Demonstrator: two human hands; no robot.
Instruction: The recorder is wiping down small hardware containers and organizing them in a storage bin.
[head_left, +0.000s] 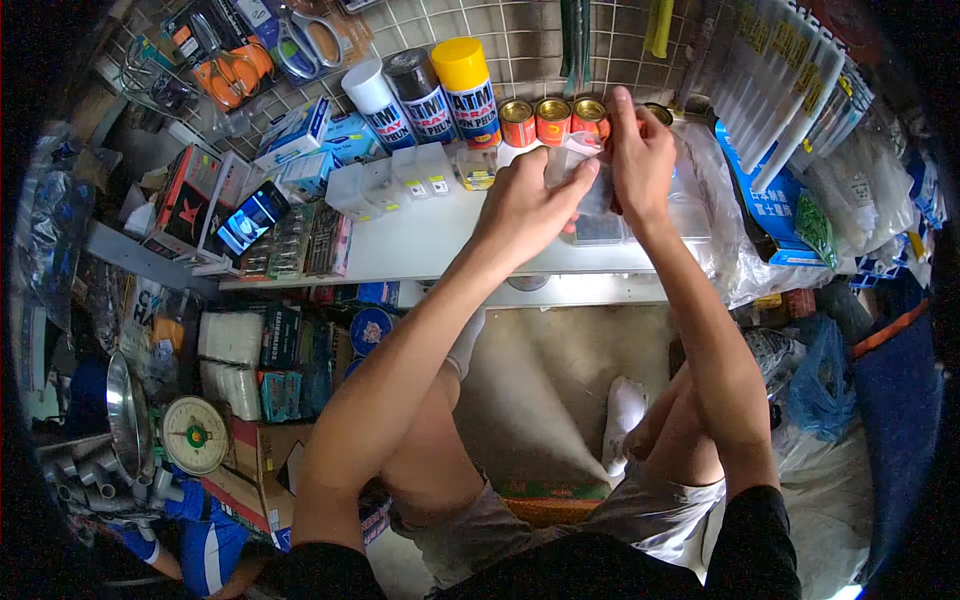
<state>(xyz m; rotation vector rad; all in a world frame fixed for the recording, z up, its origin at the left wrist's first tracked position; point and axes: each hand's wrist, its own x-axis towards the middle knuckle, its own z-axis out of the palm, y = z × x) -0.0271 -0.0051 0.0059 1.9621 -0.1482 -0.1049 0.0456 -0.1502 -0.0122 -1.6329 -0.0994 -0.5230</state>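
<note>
My left hand (534, 193) grips a translucent plastic box (570, 166) above the white shelf, thumb over its near side. My right hand (643, 169) is against the right of the box, index finger raised; its inner fingers are partly hidden, so I cannot tell whether it grips. Under the hands lies a clear flat plastic case (598, 231) with something dark inside, and another clear case (688, 219) sits to its right. Just behind the hands stand several small red cans with gold lids, one of them a can (553, 120) in the middle; my right hand partly covers others.
Three spray cans, one a yellow-capped can (465, 90), stand along the wire grid. Left of them are upright translucent boxes (390, 180) and a lit phone (253, 217). Plastic wrap (739, 247) drapes the shelf's right end. A dial scale (195, 435) sits lower left.
</note>
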